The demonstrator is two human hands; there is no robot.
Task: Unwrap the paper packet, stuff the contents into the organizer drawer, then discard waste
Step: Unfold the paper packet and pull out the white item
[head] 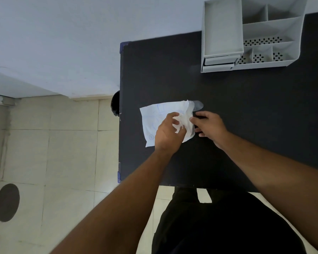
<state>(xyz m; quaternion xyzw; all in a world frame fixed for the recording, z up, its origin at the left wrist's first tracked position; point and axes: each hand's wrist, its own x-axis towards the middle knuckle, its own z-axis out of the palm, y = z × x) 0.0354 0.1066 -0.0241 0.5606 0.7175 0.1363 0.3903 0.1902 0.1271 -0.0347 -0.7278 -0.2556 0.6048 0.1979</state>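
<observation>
Left hand (168, 132) pinches a raised fold of the paper packet (160, 121); right hand (208, 125) rests at its right edge, its grip state unclear. The packet lies partly unfolded on the black tabletop (246, 116), well apart from the grey organizer (250, 33). Step: unwrapping. Next, likely spread the folds to expose contents.
</observation>
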